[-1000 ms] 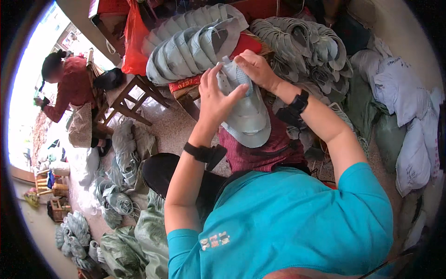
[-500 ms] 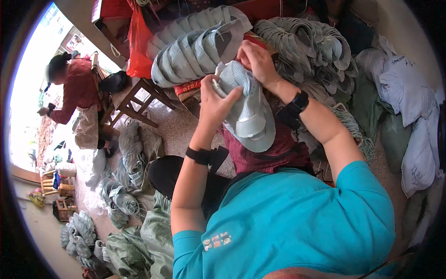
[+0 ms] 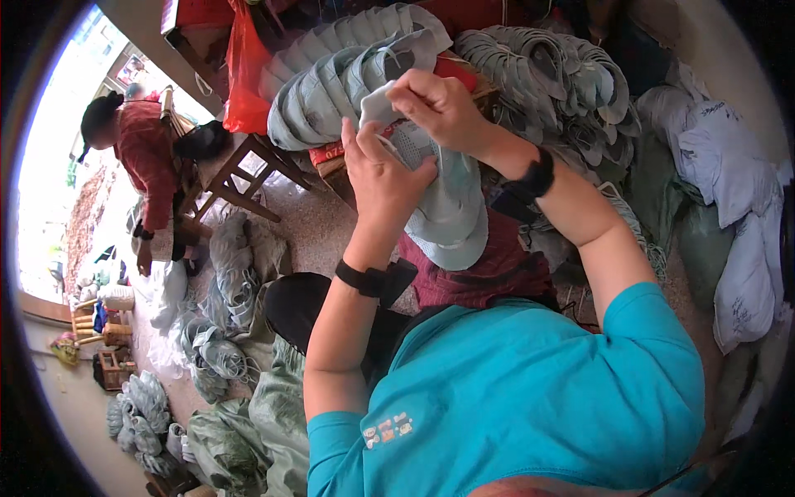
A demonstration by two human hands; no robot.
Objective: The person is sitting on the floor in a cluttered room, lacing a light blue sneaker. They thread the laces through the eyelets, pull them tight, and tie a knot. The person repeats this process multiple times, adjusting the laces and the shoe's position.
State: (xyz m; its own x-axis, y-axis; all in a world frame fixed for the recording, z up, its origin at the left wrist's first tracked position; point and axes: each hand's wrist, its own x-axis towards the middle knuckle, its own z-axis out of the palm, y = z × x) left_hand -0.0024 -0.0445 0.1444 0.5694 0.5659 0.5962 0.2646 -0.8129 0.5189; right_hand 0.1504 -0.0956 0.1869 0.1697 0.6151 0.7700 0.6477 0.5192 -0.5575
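Observation:
A pale grey-green shoe upper (image 3: 454, 217) with a mesh part hangs between my hands, its rounded end toward my lap. My left hand (image 3: 381, 171) grips the upper's left side, the thumb lying over the mesh. Above it, my right hand (image 3: 443, 112) is closed in a pinch near a pale padded flap (image 3: 377, 108) at the far end of the upper; its fingertips partly hide the spot. Just beyond my hands lies a row of nested shoe uppers (image 3: 327, 103), on a red-covered surface.
Another bundle of uppers (image 3: 571, 83) lies at the far right, near stuffed white sacks (image 3: 716, 157). A wooden stool (image 3: 248, 170) and a red plastic bag (image 3: 246, 83) are to the left. Green sacks (image 3: 232, 443) and tied bundles cover the lower-left floor. A person (image 3: 149, 153) sits at far left.
My right hand has moved left and toward the upper's far end, and the pale flap now stands up there. My left-hand fingers have shifted upward. The person at left has lowered an arm.

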